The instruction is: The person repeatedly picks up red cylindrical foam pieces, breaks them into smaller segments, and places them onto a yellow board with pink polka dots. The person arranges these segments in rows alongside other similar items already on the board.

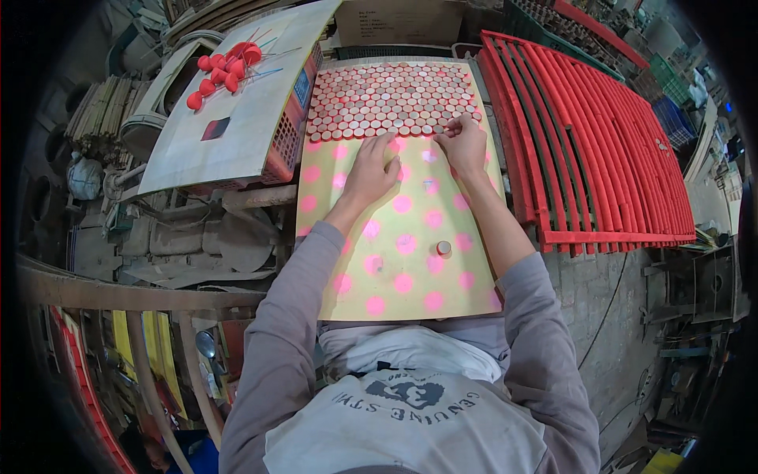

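A pale yellow board (pixel 403 268) with pink dots lies before me. Its far part is covered by a tightly packed block of small round pieces (pixel 387 99) with pale tops and red sides. My left hand (pixel 369 170) rests at the block's near edge, fingers stretched out, thumb apart, holding nothing visible. At the right end of that edge, my right hand (pixel 464 146) has its fingers bent and closed around a small round piece, partly hidden by the fingertips. One loose round piece (pixel 444 248) stands on the board's near right part.
To the left, red cone-shaped pieces (pixel 225 69) on thin sticks lie on a white panel (pixel 197 158) above a red plastic crate (pixel 288 142). A red slatted rack (pixel 588 142) stands to the right. A cardboard box (pixel 399 22) sits behind the board; a wooden rail (pixel 142 296) runs at the left.
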The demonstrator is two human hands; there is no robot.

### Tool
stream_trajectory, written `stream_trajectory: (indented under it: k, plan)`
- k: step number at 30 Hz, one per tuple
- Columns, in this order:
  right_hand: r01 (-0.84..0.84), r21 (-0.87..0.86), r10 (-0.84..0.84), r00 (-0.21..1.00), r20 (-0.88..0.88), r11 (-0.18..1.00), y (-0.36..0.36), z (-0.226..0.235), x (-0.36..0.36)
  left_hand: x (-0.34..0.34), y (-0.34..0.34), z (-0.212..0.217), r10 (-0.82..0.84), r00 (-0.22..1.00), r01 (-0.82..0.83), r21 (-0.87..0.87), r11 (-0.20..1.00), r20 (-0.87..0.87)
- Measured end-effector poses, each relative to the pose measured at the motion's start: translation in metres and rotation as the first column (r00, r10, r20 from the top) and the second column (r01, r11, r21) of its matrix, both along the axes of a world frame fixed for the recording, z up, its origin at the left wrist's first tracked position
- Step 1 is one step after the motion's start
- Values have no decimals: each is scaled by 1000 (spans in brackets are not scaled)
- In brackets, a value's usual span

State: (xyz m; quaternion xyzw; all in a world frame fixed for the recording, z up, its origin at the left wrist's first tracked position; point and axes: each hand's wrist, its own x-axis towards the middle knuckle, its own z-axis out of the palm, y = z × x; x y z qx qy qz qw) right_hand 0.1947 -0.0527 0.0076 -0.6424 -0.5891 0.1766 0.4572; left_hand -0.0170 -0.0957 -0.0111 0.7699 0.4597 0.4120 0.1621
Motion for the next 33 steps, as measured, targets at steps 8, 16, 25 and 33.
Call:
stream_trajectory:
  k: [8,16,25,33]
  plan:
    - [-3,-16,4,999,52,1000,-4,2,1,0,4,-2,22,999,-25,64,998,34]
    - [-386,-558,640,666,383,735,-120,59,-2,-8,3,-9,73,976,-83,41,996,204]
    - [-411,-429,517,840,166,804,-210,38,6,-5,9,-7,103,950,-93,-49,994,293]
    - [-373,-190,290,888,-358,908,-176,73,19,22,-63,43,-163,745,566,-483,668,647]
